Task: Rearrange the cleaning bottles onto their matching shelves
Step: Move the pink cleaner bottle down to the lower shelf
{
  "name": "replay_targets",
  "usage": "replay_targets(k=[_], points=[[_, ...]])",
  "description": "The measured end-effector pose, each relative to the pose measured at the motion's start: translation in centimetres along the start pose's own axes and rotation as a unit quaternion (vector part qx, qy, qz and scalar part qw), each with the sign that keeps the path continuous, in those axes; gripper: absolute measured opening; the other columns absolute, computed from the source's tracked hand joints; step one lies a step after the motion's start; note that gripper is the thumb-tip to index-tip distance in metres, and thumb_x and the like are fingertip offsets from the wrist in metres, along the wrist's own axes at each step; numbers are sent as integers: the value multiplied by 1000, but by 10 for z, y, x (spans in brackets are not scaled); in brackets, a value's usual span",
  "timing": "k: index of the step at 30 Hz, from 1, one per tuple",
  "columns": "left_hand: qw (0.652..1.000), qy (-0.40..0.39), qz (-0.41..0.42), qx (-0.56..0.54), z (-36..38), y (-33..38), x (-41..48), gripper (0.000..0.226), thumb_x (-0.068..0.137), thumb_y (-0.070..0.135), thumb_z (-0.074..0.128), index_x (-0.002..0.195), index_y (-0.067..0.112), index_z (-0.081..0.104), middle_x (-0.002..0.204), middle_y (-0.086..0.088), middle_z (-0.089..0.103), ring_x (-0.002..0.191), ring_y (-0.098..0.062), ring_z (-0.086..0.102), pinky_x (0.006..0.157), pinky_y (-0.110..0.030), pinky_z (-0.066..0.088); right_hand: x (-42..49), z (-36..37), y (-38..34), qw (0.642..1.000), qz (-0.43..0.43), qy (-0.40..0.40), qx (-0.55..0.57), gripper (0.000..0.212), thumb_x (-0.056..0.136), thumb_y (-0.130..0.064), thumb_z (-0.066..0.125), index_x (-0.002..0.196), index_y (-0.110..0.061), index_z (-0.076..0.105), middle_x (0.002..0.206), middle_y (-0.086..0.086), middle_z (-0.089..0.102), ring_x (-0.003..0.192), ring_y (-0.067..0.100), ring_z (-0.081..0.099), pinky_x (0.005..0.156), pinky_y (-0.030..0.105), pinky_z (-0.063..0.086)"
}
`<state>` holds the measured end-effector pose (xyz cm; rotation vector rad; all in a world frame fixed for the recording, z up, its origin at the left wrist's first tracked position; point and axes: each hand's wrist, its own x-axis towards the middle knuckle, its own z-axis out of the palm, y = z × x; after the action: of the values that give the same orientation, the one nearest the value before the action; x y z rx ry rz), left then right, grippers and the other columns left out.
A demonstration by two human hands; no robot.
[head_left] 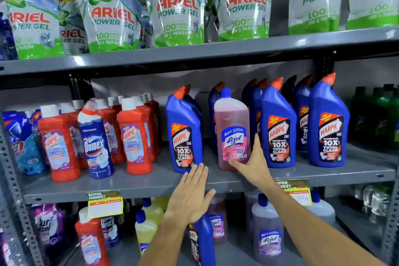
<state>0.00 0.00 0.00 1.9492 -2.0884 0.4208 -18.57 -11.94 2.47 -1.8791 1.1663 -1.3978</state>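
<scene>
The pink bottle [232, 129] stands upright on the middle shelf [151, 181], set among the blue bottles [278, 129] where it does not belong. It is seen to be nearly full of liquid, so it is judged to be fairly heavy for its size, with weight that will shift when tilted. The plastic wall looks smooth and slightly yielding, and may be slippery; the glossy label offers little extra friction. A hold low on the body, as now, is workable, but a grasp around the flat middle of the body is judged steadier than one at the narrow blue cap.

The right hand [253, 164] is wrapped around the lower part of the bottle, thumb across the front near the base and fingers up the right side. The left hand [190, 196] is held flat and empty, fingers extended, its tips near the foot of the neighbouring blue bottle [184, 131]; whether they touch it cannot be told.

Similar pink and purple bottles [267, 231] are seen on the shelf below, which is judged the likely destination.
</scene>
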Motion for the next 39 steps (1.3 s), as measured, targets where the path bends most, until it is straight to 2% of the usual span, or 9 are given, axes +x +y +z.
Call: replay_targets(k=[3,6,9,14,20,28,34,37,39], points=[[1000,7,-11,19,11,2,-3,68,96,51,12,153,14,6,163,-3,10,149,-17,3,121,-36,2,8,-3,0,998,41,-47,8,129,65,-27,93,159,-17,6,149,5,49,134,25,52,110,39,42],[999,21,-24,5,14,0,2,58,101,43,22,152,15,17,160,-2,23,147,-17,15,120,-37,9,11,-4,3,997,49,-52,4,106,61,-27,95,147,-19,34,132,3,63,117,21,62,97,34,49],[999,31,-28,0,15,-2,3,56,102,42,26,152,16,21,159,-1,26,146,-16,18,120,-36,11,8,-5,3,999,42,-32,2,89,56,-31,97,130,-19,48,120,-2,66,105,16,63,89,31,51],[999,38,-35,-10,19,-2,5,55,102,42,27,151,17,24,158,0,29,145,-16,20,120,-37,12,9,-9,3,996,52,-64,43,79,60,-27,95,125,-21,51,115,-5,67,104,12,66,93,37,55],[999,38,-27,-10,21,-4,6,54,102,41,29,150,17,25,158,0,30,145,-16,21,119,-37,14,-8,-4,0,999,23,16,29,78,59,-37,94,122,-23,50,110,-9,67,100,15,67,91,46,57],[998,54,-18,-20,20,-3,5,53,102,39,33,147,12,31,154,-5,37,145,-23,24,118,-41,16,-68,-16,-16,995,6,62,79,71,57,-38,93,114,-27,52,104,-14,70,97,8,68,86,41,59],[991,116,11,64,42,-6,-41,65,100,41,30,152,6,14,161,-13,9,149,-30,0,120,-49,13,-128,-18,-4,995,25,54,83,73,55,-33,94,116,-26,54,104,-11,73,96,8,71,85,37,59],[995,88,1,36,73,-11,-71,66,97,37,35,152,6,15,162,-13,7,149,-30,0,119,-49,15,-157,-9,15,994,61,45,80,72,55,-28,95,114,-26,54,96,-20,73,89,3,71,82,34,59],[999,48,-9,22,98,-17,-89,66,96,36,39,151,6,18,161,-14,11,149,-30,4,118,-49,17,-175,-1,29,993,81,39,71,70,56,-24,96,113,-23,55,90,-33,69,84,-4,69,77,23,57]])
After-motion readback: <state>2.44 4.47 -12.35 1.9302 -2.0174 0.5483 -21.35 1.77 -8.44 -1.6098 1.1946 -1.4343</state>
